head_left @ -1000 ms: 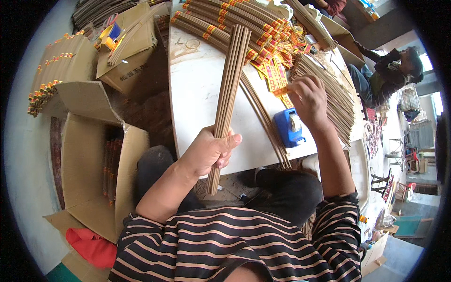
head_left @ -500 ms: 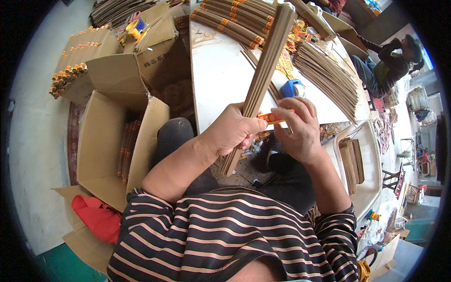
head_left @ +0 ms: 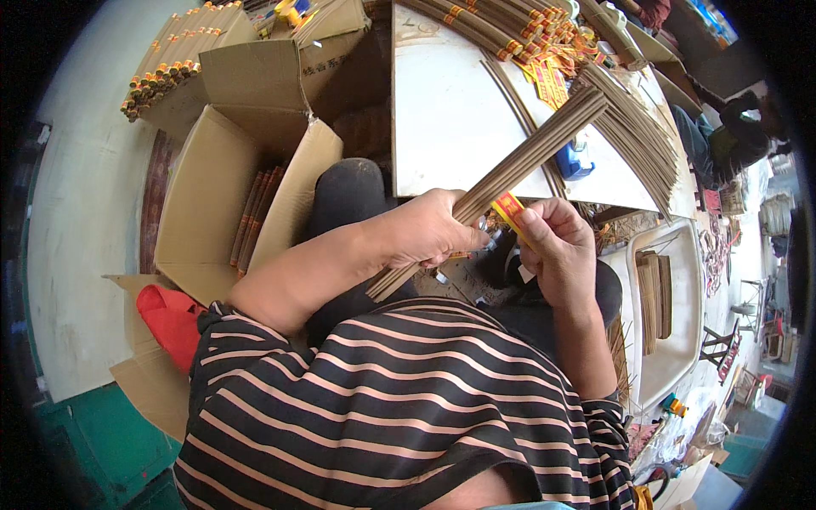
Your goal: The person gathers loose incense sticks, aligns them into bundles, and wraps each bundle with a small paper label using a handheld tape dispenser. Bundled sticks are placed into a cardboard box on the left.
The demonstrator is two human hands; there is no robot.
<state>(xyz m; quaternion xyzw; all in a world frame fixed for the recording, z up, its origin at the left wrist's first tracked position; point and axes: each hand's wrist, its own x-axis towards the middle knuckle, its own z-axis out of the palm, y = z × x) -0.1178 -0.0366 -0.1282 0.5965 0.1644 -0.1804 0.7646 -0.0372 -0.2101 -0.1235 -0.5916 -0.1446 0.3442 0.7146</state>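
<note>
Wrapped around a long bundle of thin brown incense sticks [head_left: 535,146], my left hand [head_left: 429,228] keeps it slanting up to the right over my lap. A red and yellow paper label strip [head_left: 508,209] is pinched between the thumb and fingers of my right hand [head_left: 558,242]. Its far end meets the bundle just beyond my left thumb; whether it goes around the sticks is hidden. Behind the bundle, on the white table [head_left: 442,110], stands a blue tape dispenser [head_left: 578,161]. Several loose sticks [head_left: 642,136] are fanned out beside it.
More labels [head_left: 548,83] and banded bundles [head_left: 472,21] cover the table's far part. At left, an open cardboard box [head_left: 191,195] contains several bundles [head_left: 255,208]; others are stacked behind [head_left: 183,47]. A white tub [head_left: 629,255] with sticks stands right. Another person [head_left: 739,127] is at far right.
The bundle has tipped from steep to a flatter slant, its top moving right and down. My right hand has gone from loosely spread fingers to a pinch on the label. The view has shifted.
</note>
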